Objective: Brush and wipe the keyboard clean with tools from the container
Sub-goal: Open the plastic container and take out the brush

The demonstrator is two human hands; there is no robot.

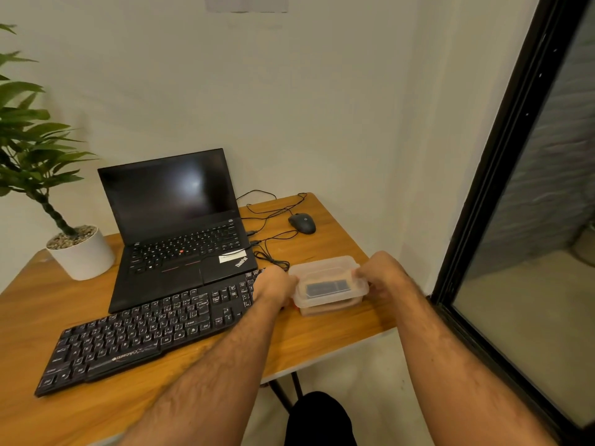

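A black keyboard [141, 329] lies diagonally across the wooden table [325, 342], in front of an open laptop. To its right, near the table's right edge, stands a clear plastic container [325, 299] with its lid on; a dark tool and something tan show through the plastic. My left hand [275, 283] grips the container's left end, its wrist over the keyboard's right end. My right hand [380, 276] grips the right end, fingers curled on the lid's rim.
A black laptop [180, 226] stands open behind the keyboard. A potted plant in a white pot [82, 254] is at the left. A black mouse [302, 223] and loose cables [270, 252] lie behind the container. A dark-framed glass door [502, 201] is close on the right.
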